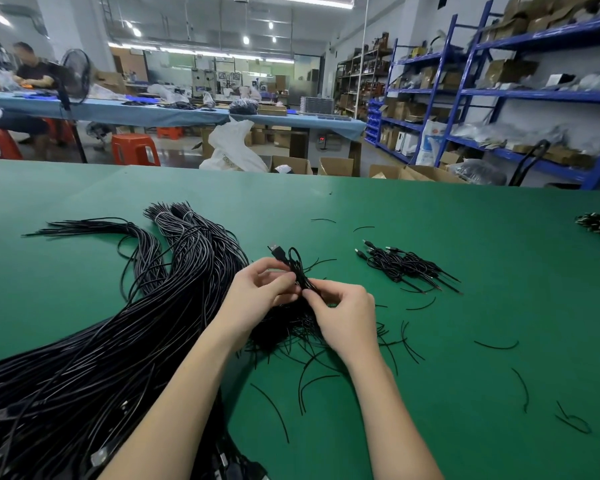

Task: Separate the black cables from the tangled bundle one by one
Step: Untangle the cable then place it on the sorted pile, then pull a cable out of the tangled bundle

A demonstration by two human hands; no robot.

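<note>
Both hands, left hand (257, 289) and right hand (343, 313), pinch one coiled black cable (293, 263) at frame centre. The tangled bundle (118, 341) sprawls lower left. A small finished pile (402, 263) lies right, on the green table (465, 341).

I saw a plain green table (430, 258), and on it a glossy black tangled bundle (94, 355). Right of that bundle lay a small black pile of coiled cables (404, 265). Beyond the table stood orange-red stools (134, 149), blue shelving (465, 95) and a pale blue-covered bench (174, 114).
</note>
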